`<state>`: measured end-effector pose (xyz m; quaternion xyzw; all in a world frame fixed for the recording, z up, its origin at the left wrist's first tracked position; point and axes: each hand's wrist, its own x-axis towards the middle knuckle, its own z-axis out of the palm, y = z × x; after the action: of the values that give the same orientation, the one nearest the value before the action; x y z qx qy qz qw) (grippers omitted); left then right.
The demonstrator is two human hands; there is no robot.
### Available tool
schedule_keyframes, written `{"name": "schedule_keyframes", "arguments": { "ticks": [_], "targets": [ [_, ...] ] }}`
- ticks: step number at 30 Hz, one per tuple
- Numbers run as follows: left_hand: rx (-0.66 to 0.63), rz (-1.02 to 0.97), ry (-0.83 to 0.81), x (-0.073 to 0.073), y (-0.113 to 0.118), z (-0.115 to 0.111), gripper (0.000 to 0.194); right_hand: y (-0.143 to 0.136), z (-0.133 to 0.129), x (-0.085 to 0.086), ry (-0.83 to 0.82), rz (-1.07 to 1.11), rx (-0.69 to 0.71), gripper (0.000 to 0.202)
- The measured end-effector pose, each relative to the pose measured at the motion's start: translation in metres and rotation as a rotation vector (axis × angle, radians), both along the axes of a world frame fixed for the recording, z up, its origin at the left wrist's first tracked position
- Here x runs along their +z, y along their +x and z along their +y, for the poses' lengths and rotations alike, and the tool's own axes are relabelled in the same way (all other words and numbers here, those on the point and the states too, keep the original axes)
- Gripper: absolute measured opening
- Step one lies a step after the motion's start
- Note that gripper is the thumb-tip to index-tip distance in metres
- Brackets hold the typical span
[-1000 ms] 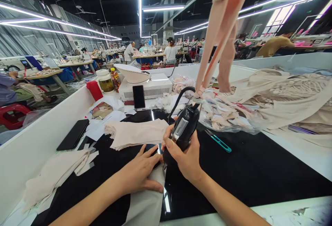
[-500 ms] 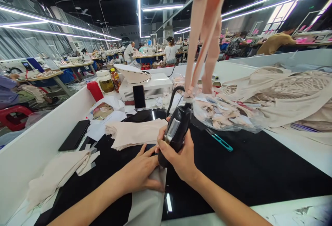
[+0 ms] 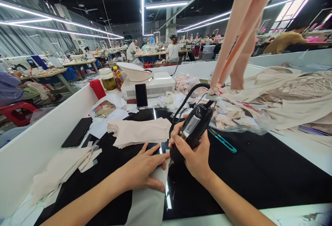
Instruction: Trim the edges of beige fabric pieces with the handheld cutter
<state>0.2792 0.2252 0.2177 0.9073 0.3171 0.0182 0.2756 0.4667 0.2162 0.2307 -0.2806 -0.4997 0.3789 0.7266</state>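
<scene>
My right hand [image 3: 193,150] grips a black handheld electric cloth cutter [image 3: 195,124], its cord running up beside hanging peach fabric strips [image 3: 233,46]. Its lower end is near the right edge of a pale grey fabric piece [image 3: 149,203]. My left hand [image 3: 145,169] lies spread over that piece, pressing it on the black work surface [image 3: 246,177], with fingertips close to the cutter. Just beyond the hands is a stack of pale pink cut fabric [image 3: 142,131]. What the cutter's base touches is partly hidden.
Turquoise thread snips [image 3: 224,141] lie right of the cutter. A phone [image 3: 141,95] leans on a white scale [image 3: 162,84] at the back. A black flat case [image 3: 77,132] and fabric scraps [image 3: 62,165] are on the left; beige fabric [image 3: 293,98] is heaped on the right.
My right hand has moved the cutter to the right, away from my left hand, and the hanging strips have swung right. My left hand stays spread on the grey fabric.
</scene>
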Motion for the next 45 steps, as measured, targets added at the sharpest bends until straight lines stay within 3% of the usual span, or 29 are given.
{"name": "schedule_keyframes", "arguments": {
  "ticks": [14, 20, 25, 29, 39, 45],
  "targets": [
    [0.000, -0.009, -0.048, -0.002, -0.001, 0.003, 0.053, 0.000, 0.000, -0.001, 0.022, -0.008, 0.007, 0.039],
    [0.005, 0.003, -0.035, -0.003, 0.000, 0.001, 0.044, -0.001, -0.003, 0.001, -0.001, -0.018, -0.002, 0.042],
    [0.000, 0.010, 0.004, -0.004, 0.000, 0.001, 0.041, -0.001, -0.011, 0.003, -0.002, 0.045, 0.073, 0.043],
    [-0.022, 0.002, 0.036, -0.008, -0.001, 0.003, 0.051, -0.004, -0.017, 0.004, 0.017, 0.044, 0.146, 0.043],
    [-0.036, 0.011, 0.016, -0.003, -0.001, 0.004, 0.077, -0.003, -0.027, 0.005, 0.008, 0.044, 0.113, 0.044],
    [-0.024, 0.021, -0.027, -0.001, -0.001, 0.005, 0.064, -0.006, -0.030, 0.004, 0.028, 0.039, 0.121, 0.045]
  ]
}}
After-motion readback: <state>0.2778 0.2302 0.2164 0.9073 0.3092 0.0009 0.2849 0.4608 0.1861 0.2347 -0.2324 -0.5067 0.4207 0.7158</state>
